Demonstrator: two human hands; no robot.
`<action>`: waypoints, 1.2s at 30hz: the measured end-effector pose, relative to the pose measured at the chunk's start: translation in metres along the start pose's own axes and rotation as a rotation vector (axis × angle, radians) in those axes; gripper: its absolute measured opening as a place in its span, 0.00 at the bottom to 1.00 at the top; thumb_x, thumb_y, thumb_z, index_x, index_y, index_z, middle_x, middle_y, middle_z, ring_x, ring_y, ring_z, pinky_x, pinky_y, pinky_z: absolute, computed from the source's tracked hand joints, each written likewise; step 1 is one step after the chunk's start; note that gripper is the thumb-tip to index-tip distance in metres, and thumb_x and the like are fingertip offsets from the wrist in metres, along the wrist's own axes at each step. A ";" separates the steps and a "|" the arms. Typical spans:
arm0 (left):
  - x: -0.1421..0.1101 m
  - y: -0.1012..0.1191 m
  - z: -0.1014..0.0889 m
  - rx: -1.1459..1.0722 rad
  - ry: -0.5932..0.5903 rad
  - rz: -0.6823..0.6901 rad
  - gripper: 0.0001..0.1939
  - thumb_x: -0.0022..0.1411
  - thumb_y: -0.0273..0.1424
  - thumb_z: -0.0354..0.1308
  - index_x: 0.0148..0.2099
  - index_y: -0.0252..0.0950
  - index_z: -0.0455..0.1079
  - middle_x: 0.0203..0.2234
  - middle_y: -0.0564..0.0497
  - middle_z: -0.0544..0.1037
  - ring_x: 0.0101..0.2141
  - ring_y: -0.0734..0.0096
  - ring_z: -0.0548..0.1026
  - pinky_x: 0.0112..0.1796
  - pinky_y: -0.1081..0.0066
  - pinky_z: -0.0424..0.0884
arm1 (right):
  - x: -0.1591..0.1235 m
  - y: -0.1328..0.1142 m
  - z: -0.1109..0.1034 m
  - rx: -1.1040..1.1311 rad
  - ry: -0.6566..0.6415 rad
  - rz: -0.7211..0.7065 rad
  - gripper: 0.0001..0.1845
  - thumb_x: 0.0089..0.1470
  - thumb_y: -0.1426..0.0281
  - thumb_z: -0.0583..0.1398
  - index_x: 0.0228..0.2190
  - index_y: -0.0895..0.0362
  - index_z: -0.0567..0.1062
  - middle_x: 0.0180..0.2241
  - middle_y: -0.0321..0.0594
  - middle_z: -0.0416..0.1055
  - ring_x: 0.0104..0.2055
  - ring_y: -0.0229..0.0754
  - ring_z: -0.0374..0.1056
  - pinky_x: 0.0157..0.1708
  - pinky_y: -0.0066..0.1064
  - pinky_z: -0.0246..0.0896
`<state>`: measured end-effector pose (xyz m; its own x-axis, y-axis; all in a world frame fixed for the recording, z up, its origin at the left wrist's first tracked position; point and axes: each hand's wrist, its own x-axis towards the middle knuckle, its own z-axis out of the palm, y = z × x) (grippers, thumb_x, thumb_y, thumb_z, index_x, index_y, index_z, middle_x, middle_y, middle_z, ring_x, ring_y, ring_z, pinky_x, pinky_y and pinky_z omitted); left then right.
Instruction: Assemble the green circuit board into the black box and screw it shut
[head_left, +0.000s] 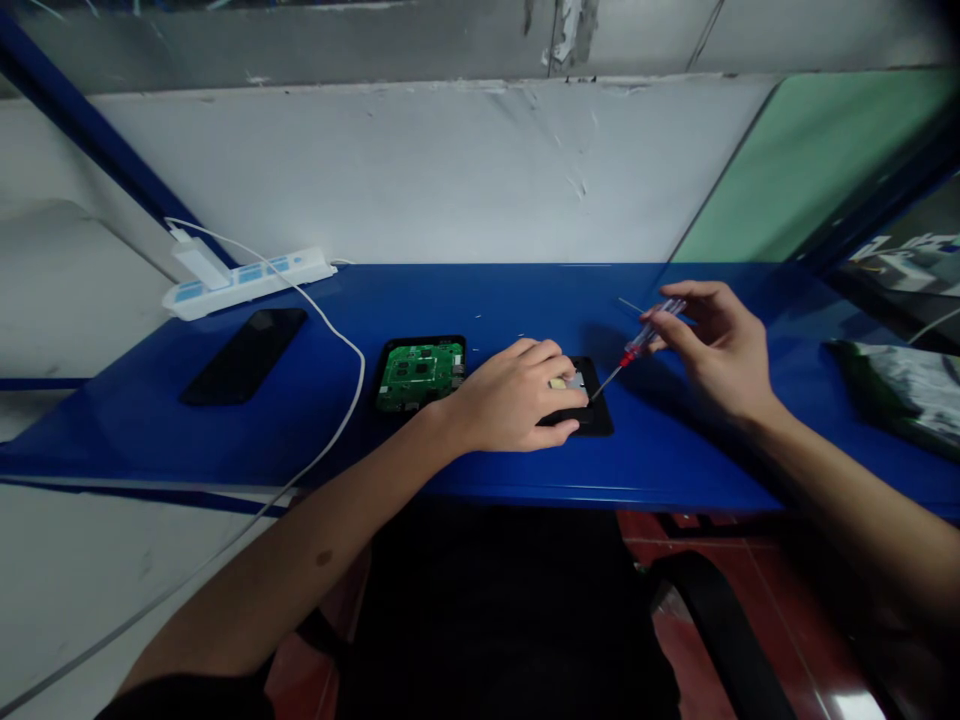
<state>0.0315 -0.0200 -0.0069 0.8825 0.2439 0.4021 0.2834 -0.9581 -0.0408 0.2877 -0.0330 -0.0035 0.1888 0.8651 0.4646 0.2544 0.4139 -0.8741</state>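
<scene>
My left hand (517, 395) lies palm down with its fingers stretched over a black square cover (600, 415), which it partly hides. Beside its fingertips a silvery metal plate with a pale yellowish patch (576, 382) shows on the cover. In my right hand (720, 345) is a screwdriver (637, 345) with a clear handle and a red collar, pinched between thumb and fingers. Its shaft slants down left, and the tip meets the cover near my left fingers. To the left of that hand, a green circuit board (424, 372) sits in a black open case (384, 402).
A black phone (244, 357) lies left on the blue table (345, 300). Behind it stands a white power strip (251, 283) with a plugged-in charger (201, 262); its white cable (358, 380) loops across the table. At the right edge lies a silvery plastic bag (907, 385).
</scene>
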 end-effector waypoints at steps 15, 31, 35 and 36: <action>0.000 0.000 -0.001 0.013 -0.012 -0.004 0.13 0.70 0.38 0.54 0.49 0.39 0.77 0.46 0.44 0.78 0.49 0.56 0.71 0.49 0.59 0.67 | -0.003 -0.004 0.001 0.005 0.007 -0.015 0.16 0.52 0.67 0.70 0.42 0.55 0.75 0.33 0.39 0.76 0.30 0.38 0.73 0.30 0.33 0.71; -0.001 0.002 -0.001 -0.005 -0.015 -0.035 0.13 0.69 0.35 0.54 0.50 0.40 0.77 0.52 0.43 0.75 0.55 0.53 0.67 0.53 0.57 0.66 | -0.006 -0.009 0.005 0.053 -0.005 -0.068 0.15 0.51 0.70 0.69 0.42 0.52 0.76 0.34 0.38 0.77 0.32 0.40 0.74 0.32 0.36 0.74; -0.001 0.002 -0.003 -0.056 -0.021 -0.080 0.13 0.69 0.36 0.55 0.51 0.40 0.76 0.54 0.43 0.74 0.57 0.53 0.66 0.56 0.56 0.65 | -0.005 -0.016 0.008 0.012 -0.058 -0.163 0.15 0.53 0.70 0.68 0.44 0.50 0.75 0.36 0.38 0.77 0.33 0.41 0.75 0.34 0.39 0.76; -0.002 0.002 -0.004 -0.072 -0.023 -0.094 0.14 0.69 0.37 0.56 0.52 0.40 0.75 0.54 0.43 0.74 0.57 0.53 0.66 0.56 0.56 0.65 | -0.004 -0.018 0.009 -0.006 -0.093 -0.180 0.16 0.54 0.70 0.67 0.45 0.50 0.75 0.36 0.38 0.77 0.33 0.42 0.76 0.35 0.39 0.76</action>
<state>0.0285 -0.0227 -0.0039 0.8618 0.3361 0.3799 0.3384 -0.9389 0.0628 0.2736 -0.0411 0.0097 0.0514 0.7998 0.5980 0.2823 0.5627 -0.7769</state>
